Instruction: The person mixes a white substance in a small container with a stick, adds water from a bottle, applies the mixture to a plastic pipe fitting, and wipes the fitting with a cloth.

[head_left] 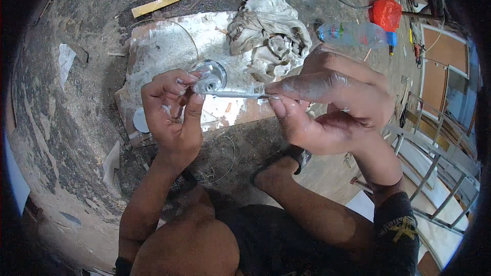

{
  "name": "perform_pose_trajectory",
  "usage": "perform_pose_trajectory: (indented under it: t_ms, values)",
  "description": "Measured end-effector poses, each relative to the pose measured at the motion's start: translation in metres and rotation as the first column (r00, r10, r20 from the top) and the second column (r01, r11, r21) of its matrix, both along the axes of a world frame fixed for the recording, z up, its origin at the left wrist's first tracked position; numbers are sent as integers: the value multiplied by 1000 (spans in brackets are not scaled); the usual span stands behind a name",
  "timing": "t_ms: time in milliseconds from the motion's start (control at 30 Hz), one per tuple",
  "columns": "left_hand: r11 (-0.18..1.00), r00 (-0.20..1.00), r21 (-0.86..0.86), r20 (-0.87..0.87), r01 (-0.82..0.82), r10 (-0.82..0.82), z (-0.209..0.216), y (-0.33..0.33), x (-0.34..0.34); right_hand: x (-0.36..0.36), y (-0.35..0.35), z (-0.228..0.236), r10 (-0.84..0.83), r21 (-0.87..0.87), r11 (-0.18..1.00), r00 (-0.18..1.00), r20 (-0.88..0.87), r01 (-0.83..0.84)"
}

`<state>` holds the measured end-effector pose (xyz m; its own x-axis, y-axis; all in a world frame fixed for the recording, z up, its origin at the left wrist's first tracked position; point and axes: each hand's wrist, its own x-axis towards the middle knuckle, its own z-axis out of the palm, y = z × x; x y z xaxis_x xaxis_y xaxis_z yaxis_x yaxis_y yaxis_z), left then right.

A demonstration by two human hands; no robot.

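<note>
Thin whitish rod, spanning between left hand and right hand, one end pinched in each

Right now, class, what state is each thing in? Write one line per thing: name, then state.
Thin grey rod: roughly level, held near both ends
Left hand: pinched shut, white-smeared
Right hand: pinched shut, white-smeared
Board: lying flat, streaked white
Cloth: crumpled, stained
Clear bottle: lying on its side, capped
Red plastic bag: bunched up
</note>
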<state>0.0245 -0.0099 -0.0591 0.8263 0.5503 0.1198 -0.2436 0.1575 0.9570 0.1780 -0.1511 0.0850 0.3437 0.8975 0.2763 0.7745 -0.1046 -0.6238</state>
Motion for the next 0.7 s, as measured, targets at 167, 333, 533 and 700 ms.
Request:
perform_pose_trajectory:
  t_ms: [167, 333, 533, 700]
  values:
    - [999, 1000, 34, -24, 5, -4, 5, 2, 1, 2, 1, -1, 27, 13, 1000, 999, 21, -27]
    - [998, 1000, 59, -25, 4, -3, 8, 2, 0, -1, 3, -5, 33, -4, 999, 999, 36, -33]
    - [996, 1000, 85, 7, 17, -18, 6, 3, 1, 1, 3, -18, 31, 55, 998, 997, 73, -35]
    - [993, 999, 117, 22, -28, 25, 8, 4, 1, -3, 3, -21, -145, 49, 988, 989, 27, 144]
